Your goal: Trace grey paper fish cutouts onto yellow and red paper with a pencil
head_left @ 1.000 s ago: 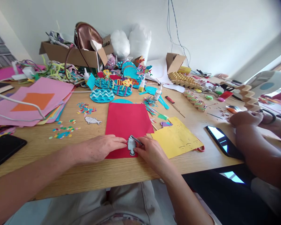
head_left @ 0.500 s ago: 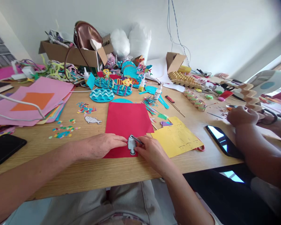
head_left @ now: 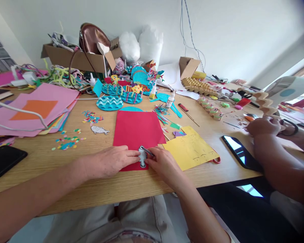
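Observation:
A red sheet of paper [head_left: 139, 130] lies on the wooden table in front of me. On its lower part is a small white fish cutout [head_left: 142, 158] with dark edges. My left hand [head_left: 114, 160] rests flat on the red sheet, its fingertips touching the cutout's left side. A dark pen [head_left: 148, 151] is pinched in my right hand [head_left: 163, 162], its tip at the top of the cutout. Another fish cutout [head_left: 99, 130] lies left of the red sheet.
A yellow sheet [head_left: 192, 150] lies at the right, beside a phone [head_left: 239, 153]. Another person's hands [head_left: 266, 126] work at far right. Paper dots [head_left: 68, 141], a black phone [head_left: 6, 163] and pink paper [head_left: 58, 96] are left. Blue wave crafts [head_left: 109, 103] and glue bottles [head_left: 170, 99] stand behind.
My left hand has shifted slightly right, its fingers now over the cutout's left edge. The pen and my right hand look almost unmoved.

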`<state>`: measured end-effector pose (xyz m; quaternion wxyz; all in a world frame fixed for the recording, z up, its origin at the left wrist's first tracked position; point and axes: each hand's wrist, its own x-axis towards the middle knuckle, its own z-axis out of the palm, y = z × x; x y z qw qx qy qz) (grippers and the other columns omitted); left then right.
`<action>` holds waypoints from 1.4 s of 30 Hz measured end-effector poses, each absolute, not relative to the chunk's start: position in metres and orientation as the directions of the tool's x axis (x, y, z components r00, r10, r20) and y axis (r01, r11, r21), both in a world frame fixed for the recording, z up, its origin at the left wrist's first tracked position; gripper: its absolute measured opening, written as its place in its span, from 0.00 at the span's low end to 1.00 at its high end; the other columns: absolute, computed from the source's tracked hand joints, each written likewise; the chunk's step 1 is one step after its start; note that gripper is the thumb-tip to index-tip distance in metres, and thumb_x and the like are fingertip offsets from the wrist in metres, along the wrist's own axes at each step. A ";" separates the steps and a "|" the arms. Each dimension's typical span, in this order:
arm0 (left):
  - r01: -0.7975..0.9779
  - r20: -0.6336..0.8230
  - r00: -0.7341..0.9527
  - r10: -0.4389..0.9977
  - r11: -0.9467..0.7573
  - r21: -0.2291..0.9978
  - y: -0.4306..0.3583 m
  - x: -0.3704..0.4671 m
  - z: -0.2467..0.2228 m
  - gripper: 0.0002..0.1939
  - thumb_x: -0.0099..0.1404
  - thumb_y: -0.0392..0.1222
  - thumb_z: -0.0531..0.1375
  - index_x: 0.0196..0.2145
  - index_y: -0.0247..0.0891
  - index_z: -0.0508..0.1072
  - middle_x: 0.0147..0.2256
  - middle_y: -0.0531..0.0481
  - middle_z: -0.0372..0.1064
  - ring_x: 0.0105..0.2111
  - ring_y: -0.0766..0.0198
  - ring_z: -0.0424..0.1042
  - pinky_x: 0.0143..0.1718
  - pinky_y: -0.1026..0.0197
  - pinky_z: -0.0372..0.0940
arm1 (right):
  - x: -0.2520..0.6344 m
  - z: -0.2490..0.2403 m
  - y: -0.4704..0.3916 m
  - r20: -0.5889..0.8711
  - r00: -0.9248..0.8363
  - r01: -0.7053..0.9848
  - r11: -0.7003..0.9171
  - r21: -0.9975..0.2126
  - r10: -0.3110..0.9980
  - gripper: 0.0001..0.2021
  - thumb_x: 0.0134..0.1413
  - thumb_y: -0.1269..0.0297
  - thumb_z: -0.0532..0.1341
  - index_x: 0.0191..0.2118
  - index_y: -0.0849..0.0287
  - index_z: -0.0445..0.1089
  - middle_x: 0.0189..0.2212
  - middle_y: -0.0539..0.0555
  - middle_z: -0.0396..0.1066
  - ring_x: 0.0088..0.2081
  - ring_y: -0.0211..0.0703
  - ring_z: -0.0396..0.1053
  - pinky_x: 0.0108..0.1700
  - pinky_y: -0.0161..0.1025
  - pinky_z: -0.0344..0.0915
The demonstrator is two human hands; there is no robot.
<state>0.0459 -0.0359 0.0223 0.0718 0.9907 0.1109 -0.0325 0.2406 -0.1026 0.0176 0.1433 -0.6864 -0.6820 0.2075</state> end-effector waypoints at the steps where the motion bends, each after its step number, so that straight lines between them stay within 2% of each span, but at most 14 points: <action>1: 0.222 -0.079 0.974 0.214 -0.968 0.119 -0.036 0.047 0.022 0.24 0.68 0.27 0.45 0.59 0.42 0.59 0.56 0.53 0.62 0.36 0.61 0.64 0.40 0.62 0.60 | 0.241 0.017 -0.103 -0.087 -0.016 0.876 -0.028 -0.482 0.996 0.03 0.49 0.71 0.61 0.26 0.60 0.67 0.24 0.50 0.64 0.29 0.38 0.59 0.30 0.33 0.48; 7: 0.205 -0.055 0.978 0.200 -0.975 0.087 -0.036 0.047 0.015 0.23 0.68 0.29 0.45 0.58 0.42 0.60 0.57 0.53 0.61 0.36 0.61 0.63 0.39 0.61 0.59 | 0.241 0.014 -0.104 -0.058 -0.025 0.862 -0.008 -0.506 0.998 0.04 0.49 0.71 0.61 0.26 0.59 0.67 0.24 0.50 0.64 0.29 0.38 0.60 0.31 0.33 0.50; 10: 0.203 -0.048 0.979 0.200 -0.975 0.089 -0.034 0.046 0.010 0.26 0.66 0.29 0.45 0.60 0.44 0.58 0.57 0.53 0.61 0.35 0.61 0.64 0.39 0.60 0.60 | 0.244 0.013 -0.106 -0.029 0.006 0.828 -0.022 -0.561 1.000 0.04 0.50 0.70 0.61 0.26 0.59 0.66 0.25 0.50 0.65 0.28 0.38 0.61 0.30 0.33 0.51; 12: 0.206 -0.049 0.978 0.202 -0.975 0.086 -0.032 0.046 0.007 0.28 0.64 0.27 0.46 0.60 0.44 0.57 0.57 0.53 0.61 0.36 0.61 0.65 0.39 0.61 0.60 | 0.249 0.015 -0.110 0.019 0.074 0.778 -0.046 -0.627 0.997 0.05 0.53 0.66 0.59 0.29 0.59 0.66 0.25 0.50 0.65 0.28 0.38 0.61 0.29 0.33 0.52; 15: 0.208 -0.044 0.978 0.205 -0.971 0.115 -0.032 0.045 0.007 0.28 0.63 0.26 0.47 0.59 0.46 0.58 0.55 0.53 0.63 0.39 0.61 0.66 0.42 0.61 0.59 | 0.257 0.020 -0.118 0.109 0.170 0.715 -0.046 -0.698 0.979 0.10 0.59 0.59 0.55 0.35 0.60 0.67 0.26 0.51 0.66 0.27 0.39 0.62 0.29 0.34 0.54; 18: 0.207 -0.043 0.978 0.203 -0.968 0.140 -0.032 0.044 0.009 0.27 0.64 0.27 0.46 0.58 0.48 0.58 0.54 0.53 0.65 0.41 0.62 0.66 0.44 0.61 0.58 | 0.263 0.024 -0.126 0.177 0.193 0.698 -0.008 -0.716 0.965 0.13 0.62 0.59 0.50 0.37 0.60 0.68 0.28 0.52 0.67 0.28 0.40 0.63 0.30 0.35 0.55; 20: 0.205 -0.046 0.979 0.201 -0.969 0.135 -0.032 0.044 0.010 0.27 0.64 0.27 0.46 0.58 0.48 0.59 0.54 0.55 0.65 0.40 0.62 0.66 0.43 0.62 0.58 | 0.265 0.024 -0.128 0.187 0.195 0.693 0.000 -0.721 0.963 0.12 0.61 0.62 0.50 0.39 0.61 0.68 0.28 0.52 0.68 0.29 0.40 0.64 0.30 0.35 0.56; 23: 0.195 -0.038 0.981 0.192 -0.974 0.118 -0.032 0.044 0.010 0.28 0.64 0.26 0.47 0.57 0.48 0.59 0.56 0.56 0.62 0.38 0.62 0.65 0.41 0.62 0.58 | 0.263 0.020 -0.125 0.159 0.133 0.717 0.016 -0.697 0.978 0.06 0.54 0.69 0.57 0.38 0.61 0.69 0.29 0.52 0.68 0.29 0.39 0.64 0.31 0.34 0.57; 26: 0.188 -0.027 0.982 0.186 -0.975 0.121 -0.032 0.044 0.009 0.29 0.64 0.25 0.47 0.59 0.48 0.57 0.57 0.57 0.60 0.36 0.64 0.64 0.38 0.63 0.58 | 0.257 0.017 -0.118 0.080 0.017 0.754 0.040 -0.656 0.997 0.06 0.49 0.75 0.60 0.34 0.60 0.71 0.30 0.51 0.67 0.30 0.37 0.63 0.31 0.33 0.56; 30: 0.196 -0.021 0.981 0.195 -0.972 0.131 -0.033 0.045 0.010 0.26 0.64 0.26 0.47 0.56 0.47 0.60 0.58 0.57 0.59 0.37 0.63 0.64 0.39 0.63 0.58 | 0.248 0.019 -0.113 -0.059 -0.066 0.789 0.017 -0.614 0.996 0.07 0.47 0.72 0.64 0.36 0.60 0.73 0.32 0.52 0.68 0.33 0.40 0.64 0.33 0.34 0.56; 34: 0.200 -0.034 0.980 0.197 -0.968 0.150 -0.034 0.045 0.012 0.25 0.65 0.27 0.46 0.57 0.46 0.61 0.57 0.54 0.61 0.37 0.62 0.64 0.40 0.61 0.58 | 0.246 0.021 -0.109 -0.095 -0.073 0.788 -0.001 -0.616 0.993 0.15 0.47 0.70 0.65 0.43 0.61 0.73 0.36 0.55 0.70 0.38 0.43 0.66 0.38 0.36 0.58; 42: 0.212 -0.051 0.977 0.206 -0.966 0.152 -0.035 0.045 0.013 0.24 0.68 0.29 0.46 0.58 0.47 0.59 0.55 0.54 0.62 0.37 0.62 0.62 0.40 0.61 0.57 | 0.245 0.021 -0.106 -0.116 -0.066 0.810 -0.015 -0.587 0.991 0.08 0.47 0.70 0.64 0.37 0.61 0.74 0.30 0.52 0.68 0.35 0.42 0.65 0.35 0.35 0.56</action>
